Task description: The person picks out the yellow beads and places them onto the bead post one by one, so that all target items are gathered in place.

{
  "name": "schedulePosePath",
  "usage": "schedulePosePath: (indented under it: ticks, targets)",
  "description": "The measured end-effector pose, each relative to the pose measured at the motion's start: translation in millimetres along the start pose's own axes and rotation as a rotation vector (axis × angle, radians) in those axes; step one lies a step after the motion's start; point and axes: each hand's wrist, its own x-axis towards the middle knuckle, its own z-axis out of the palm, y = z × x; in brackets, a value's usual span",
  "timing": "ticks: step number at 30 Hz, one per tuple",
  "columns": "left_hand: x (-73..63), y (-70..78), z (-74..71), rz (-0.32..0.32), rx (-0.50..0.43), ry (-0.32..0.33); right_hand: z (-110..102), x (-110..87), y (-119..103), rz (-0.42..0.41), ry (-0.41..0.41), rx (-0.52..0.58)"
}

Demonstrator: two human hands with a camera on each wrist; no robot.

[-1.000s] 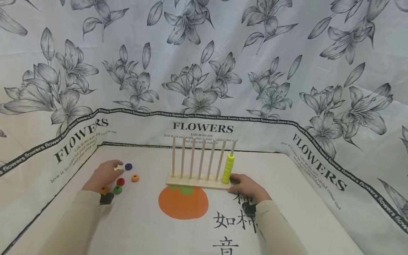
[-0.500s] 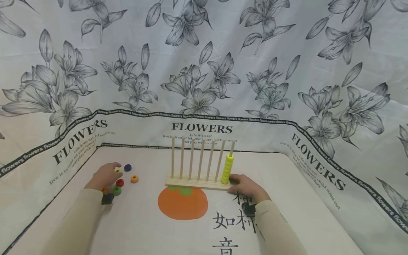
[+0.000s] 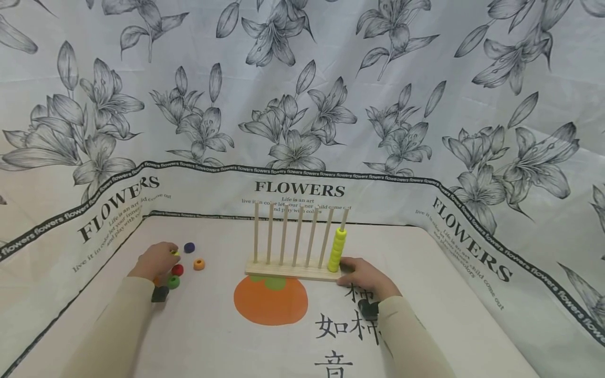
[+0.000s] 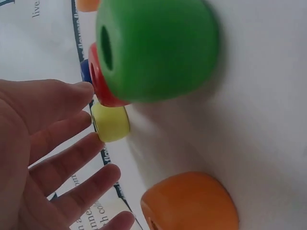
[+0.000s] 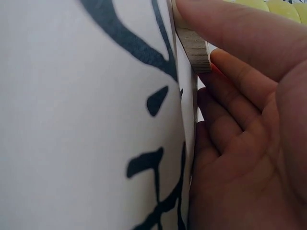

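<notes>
On the left of the cloth lie loose beads. My left hand (image 3: 153,261) reaches over them, its fingers extended, the fingertips right at a yellow bead (image 4: 112,122). A green bead (image 4: 158,48), a red bead (image 3: 177,270) and an orange bead (image 4: 192,203) lie close around it. My right hand (image 3: 367,275) grips the right end of a wooden peg stand (image 3: 288,270), thumb in front and fingers behind. Its rightmost peg carries a stack of yellow beads (image 3: 337,251); the other upright pegs (image 3: 283,236) are bare.
A blue bead (image 3: 189,247) and another orange bead (image 3: 199,264) lie just right of my left hand. The white cloth (image 3: 227,346) has a printed orange persimmon (image 3: 271,302) and black characters. A flowered curtain (image 3: 302,105) hangs behind and along both sides.
My left hand's thumb and fingers have drawn closer together at the yellow bead. My right hand has kept its hold on the stand, which has not moved.
</notes>
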Motion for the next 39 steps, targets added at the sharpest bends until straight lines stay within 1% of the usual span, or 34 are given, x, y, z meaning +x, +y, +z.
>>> schedulePosePath:
  ticks: [5,9,13,16,21,25,33,39]
  targets:
    - [0.5,1.4,-1.1,-0.007,0.004,0.014,1,0.8,1,-0.002,-0.001,0.011]
    - [5.3,-0.1,-0.7,-0.016,-0.004,0.029,2,1.0,2,-0.002,0.001,0.021]
    - [11.8,-1.8,1.4,-0.011,0.021,0.07,2,1.8,2,-0.002,0.005,0.009]
    - [14.3,-2.9,1.9,0.004,0.059,0.101,2,1.4,1,0.0,0.007,0.007]
    - [18.6,-7.3,4.3,0.016,0.087,0.12,3,-0.2,-1,0.005,0.007,0.013]
    - [17.9,-8.3,6.2,0.014,0.08,0.125,3,-1.1,-2,0.006,0.008,0.008]
    - [6.3,-7.5,2.1,0.013,0.038,0.098,2,-0.9,-3,0.007,0.007,-0.002]
    - [7.6,-10.3,-4.3,0.029,0.027,0.079,2,-0.6,-1,0.02,0.005,0.001]
